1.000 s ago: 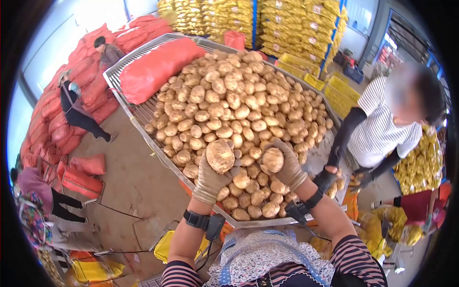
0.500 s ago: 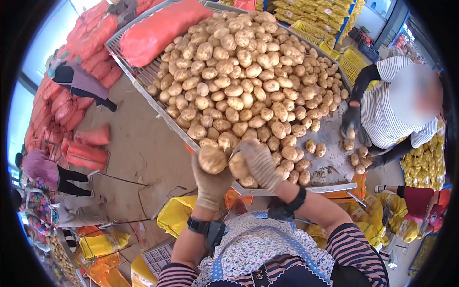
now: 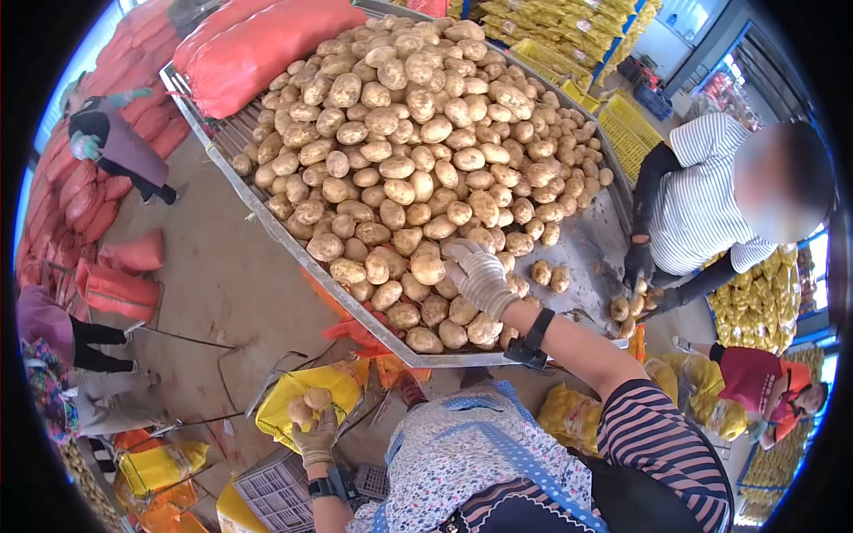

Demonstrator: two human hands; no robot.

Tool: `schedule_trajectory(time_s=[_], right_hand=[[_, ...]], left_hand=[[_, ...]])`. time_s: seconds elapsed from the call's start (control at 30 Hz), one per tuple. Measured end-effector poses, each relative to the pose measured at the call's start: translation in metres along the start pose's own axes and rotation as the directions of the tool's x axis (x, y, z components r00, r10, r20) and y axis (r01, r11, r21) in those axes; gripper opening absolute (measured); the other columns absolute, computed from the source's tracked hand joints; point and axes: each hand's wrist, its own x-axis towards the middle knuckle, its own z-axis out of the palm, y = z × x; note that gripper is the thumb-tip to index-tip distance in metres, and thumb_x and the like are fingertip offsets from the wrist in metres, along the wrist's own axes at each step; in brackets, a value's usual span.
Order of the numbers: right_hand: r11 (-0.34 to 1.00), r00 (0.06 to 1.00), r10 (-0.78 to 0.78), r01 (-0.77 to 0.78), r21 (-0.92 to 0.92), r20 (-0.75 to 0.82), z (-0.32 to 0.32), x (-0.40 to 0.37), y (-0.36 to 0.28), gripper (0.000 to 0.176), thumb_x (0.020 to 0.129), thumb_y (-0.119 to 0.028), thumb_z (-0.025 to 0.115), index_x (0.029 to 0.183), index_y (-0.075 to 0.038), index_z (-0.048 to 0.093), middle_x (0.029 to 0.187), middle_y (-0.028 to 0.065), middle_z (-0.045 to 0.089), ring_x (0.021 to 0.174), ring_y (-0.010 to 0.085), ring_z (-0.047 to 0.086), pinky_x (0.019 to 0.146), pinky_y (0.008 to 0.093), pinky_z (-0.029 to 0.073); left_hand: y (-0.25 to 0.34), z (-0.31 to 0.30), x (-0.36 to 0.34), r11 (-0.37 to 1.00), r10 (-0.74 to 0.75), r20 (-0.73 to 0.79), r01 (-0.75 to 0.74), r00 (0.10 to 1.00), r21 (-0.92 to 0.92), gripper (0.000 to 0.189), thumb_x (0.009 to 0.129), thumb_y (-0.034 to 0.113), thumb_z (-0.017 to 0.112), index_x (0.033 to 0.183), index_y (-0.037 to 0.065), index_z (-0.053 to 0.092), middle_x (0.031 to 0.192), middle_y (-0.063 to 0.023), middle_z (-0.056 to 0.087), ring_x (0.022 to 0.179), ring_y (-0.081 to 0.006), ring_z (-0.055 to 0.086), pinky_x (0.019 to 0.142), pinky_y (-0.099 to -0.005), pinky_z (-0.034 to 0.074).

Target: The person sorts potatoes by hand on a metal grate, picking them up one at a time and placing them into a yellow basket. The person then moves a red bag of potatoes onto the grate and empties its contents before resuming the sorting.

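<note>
- The left hand (image 3: 314, 437), in a knit glove, is at the lower left of the frame. Its fingers are closed around two potatoes (image 3: 306, 405), which it holds up from below.
- Those potatoes hang just over the open mouth of a yellow bag (image 3: 283, 398) that sits on the floor below the near edge of the table.
- The right hand (image 3: 480, 277), also gloved, is near the middle of the frame. It lies palm down on the near part of the heap of potatoes (image 3: 409, 133), with the fingers bent over the ones under it. I cannot tell whether it grips any of them.
- A dark strap (image 3: 531, 343) goes round the right wrist.
- The heap fills a metal table (image 3: 286, 250) that runs from the upper left toward the lower middle. A long red sack (image 3: 258, 40) lies on its far left end.
- At the right, a co-worker in a striped shirt (image 3: 702, 200) bends over the table's right edge. One dark-gloved hand (image 3: 636, 265) is down beside a few loose potatoes (image 3: 626, 306).
- Yellow crates (image 3: 626, 138) stand behind the table at the upper right.
- A grey crate (image 3: 274, 490) is on the floor at the bottom, just beside the left forearm.
- Another person (image 3: 120, 147) stoops by stacked red sacks at the upper left.
</note>
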Motion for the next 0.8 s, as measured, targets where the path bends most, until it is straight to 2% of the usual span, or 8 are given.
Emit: schedule_trajectory(time_s=[0.1,0.17,0.33,0.43,0.5,0.57,0.63,0.8], right_hand=[[0.939,0.937,-0.319,0.332,-0.089,0.14,0.022,0.029,0.005,0.036,0.088,-0.028,0.065,0.118,-0.008,0.063,0.124,0.018,0.061,0.109,0.0374,0.059,0.097,0.048,0.047],[0.902,0.908,-0.366,0.4,-0.163,0.204,0.043,0.031,0.014,0.043,0.086,-0.036,0.066,0.122,-0.011,0.061,0.119,0.0166,0.061,0.112,0.0376,0.058,0.097,0.0521,0.045],[0.856,0.859,-0.348,0.454,-0.247,0.374,0.009,0.041,0.07,0.049,0.077,-0.04,0.073,0.118,-0.015,0.062,0.108,0.0082,0.06,0.116,0.032,0.053,0.105,0.0529,0.037],[0.82,0.869,-0.38,0.475,-0.318,0.319,-0.018,0.038,0.109,0.046,0.075,-0.04,0.074,0.113,-0.016,0.062,0.103,0.0083,0.06,0.112,0.0303,0.054,0.109,0.0529,0.034],[0.799,0.868,-0.413,0.491,-0.348,0.277,-0.033,0.029,0.126,0.043,0.074,-0.039,0.073,0.109,-0.016,0.063,0.099,0.0088,0.06,0.109,0.0297,0.055,0.11,0.053,0.032],[0.782,0.88,-0.421,0.475,-0.404,0.219,-0.051,0.019,0.142,0.044,0.072,-0.04,0.074,0.107,-0.015,0.064,0.097,0.0081,0.06,0.11,0.0298,0.055,0.113,0.0524,0.03],[0.814,0.919,-0.298,0.386,-0.434,0.258,-0.063,0.007,0.167,0.046,0.072,-0.041,0.074,0.107,-0.013,0.064,0.1,0.009,0.061,0.112,0.0307,0.054,0.111,0.0533,0.03],[0.93,0.939,-0.124,0.222,-0.292,0.32,-0.1,-0.021,0.189,0.045,0.076,-0.039,0.073,0.11,-0.011,0.064,0.107,0.0166,0.062,0.107,0.033,0.059,0.102,0.0502,0.041]], left_hand=[[-0.051,0.059,-0.031,0.993,0.117,-0.271,-0.111,0.956,0.04,0.069,0.092,0.051,0.059,0.145,0.012,0.039,0.149,-0.0164,0.042,0.132,-0.0353,0.047,0.103,-0.0547,0.047],[-0.096,0.1,-0.052,0.902,0.188,-0.011,-0.168,0.982,0.397,0.062,0.093,0.045,0.062,0.141,0.011,0.043,0.136,-0.0151,0.053,0.118,-0.0333,0.056,0.097,-0.0518,0.051],[-0.191,0.173,-0.073,0.774,0.139,0.206,-0.236,0.969,0.588,0.046,0.093,0.031,0.065,0.132,0.01,0.053,0.118,-0.0106,0.062,0.098,-0.0241,0.063,0.083,-0.0403,0.055],[-0.249,0.215,-0.073,0.564,0.123,0.41,-0.403,0.904,0.721,0.034,0.093,0.026,0.067,0.12,0.007,0.061,0.111,-0.0083,0.067,0.097,-0.0218,0.065,0.08,-0.0378,0.055],[-0.289,0.247,-0.069,0.183,0.133,0.49,-0.507,0.862,0.842,0.031,0.095,0.022,0.065,0.122,0.008,0.062,0.109,-0.0077,0.067,0.096,-0.0187,0.065,0.077,-0.0364,0.055],[-0.324,0.266,-0.041,0.088,0.013,0.609,-0.608,0.793,0.789,0.033,0.092,0.017,0.065,0.124,0.011,0.061,0.108,-0.0106,0.068,0.096,-0.0239,0.066,0.081,-0.0364,0.055],[-0.348,0.276,0.031,-0.614,-0.209,0.957,-0.789,0.2,0.031,0.043,0.085,0.015,0.071,0.125,0.006,0.059,0.112,-0.0148,0.067,0.096,-0.0297,0.066,0.08,-0.0414,0.056],[-0.413,0.339,0.041,-0.918,-0.379,0.755,-0.318,0.535,-0.236,0.047,0.082,0.012,0.066,0.126,0.002,0.055,0.112,-0.0196,0.065,0.099,-0.0344,0.067,0.081,-0.0437,0.056]])
